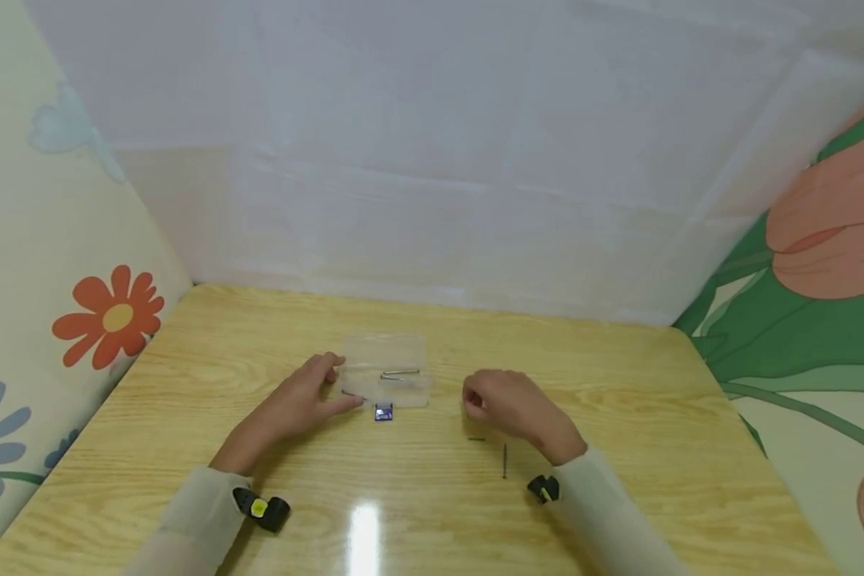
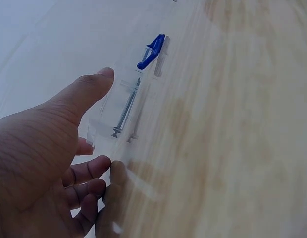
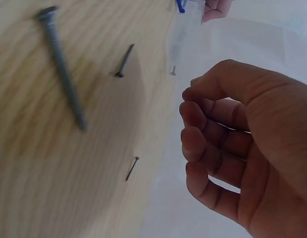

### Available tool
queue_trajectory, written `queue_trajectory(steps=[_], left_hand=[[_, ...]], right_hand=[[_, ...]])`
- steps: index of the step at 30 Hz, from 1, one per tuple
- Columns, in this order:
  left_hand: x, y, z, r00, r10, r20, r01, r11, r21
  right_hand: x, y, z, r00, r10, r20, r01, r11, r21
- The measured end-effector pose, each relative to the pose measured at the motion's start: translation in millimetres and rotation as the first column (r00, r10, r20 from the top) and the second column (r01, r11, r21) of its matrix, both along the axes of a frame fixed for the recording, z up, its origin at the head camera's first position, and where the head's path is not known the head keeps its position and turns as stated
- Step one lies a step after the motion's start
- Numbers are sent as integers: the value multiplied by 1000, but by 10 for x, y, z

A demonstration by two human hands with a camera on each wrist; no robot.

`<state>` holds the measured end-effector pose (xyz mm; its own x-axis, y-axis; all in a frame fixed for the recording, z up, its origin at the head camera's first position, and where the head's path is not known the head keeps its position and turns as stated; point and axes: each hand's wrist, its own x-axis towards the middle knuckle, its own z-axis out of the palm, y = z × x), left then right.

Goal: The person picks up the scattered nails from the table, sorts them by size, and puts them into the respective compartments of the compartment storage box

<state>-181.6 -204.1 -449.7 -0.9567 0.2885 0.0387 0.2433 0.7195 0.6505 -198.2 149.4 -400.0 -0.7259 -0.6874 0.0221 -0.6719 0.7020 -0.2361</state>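
A clear plastic box (image 1: 418,392) lies with its lid (image 1: 383,349) opened back and a blue latch (image 1: 384,412) at its front. Several nails lie inside, two of them crossing near the middle (image 1: 399,374). My left hand (image 1: 298,404) holds the box's left end, thumb along the front and fingers at the left side. To the right of the box, above the table, is my right hand (image 1: 514,404), its fingers curled and the thumb by the index finger. No object shows between them. Below it lie nails, one dark and lengthwise (image 1: 505,462), one short-looking (image 1: 477,438).
In the right wrist view a nail (image 3: 62,69) looms close, with another small nail (image 3: 132,169) lower down. The wooden table (image 1: 605,400) meets a white cloth (image 1: 461,200) at the back. Patterned sheets with flowers (image 1: 108,318) flank both sides.
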Motion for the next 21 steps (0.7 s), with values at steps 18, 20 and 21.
queue_trajectory(steps=[18,20,21], left_hand=[[-13,0,3,999,1,38,-1,1000,1],[-13,-3,-3,999,5,42,-5,1000,1],[-15,-4,-6,999,5,42,-5,1000,0]], right_hand=[[269,500,-132,995,77,-62,-76,997,15],[293,524,-142,996,71,-60,-70,997,16],[304,537,-146,995,71,-66,-70,997,13]])
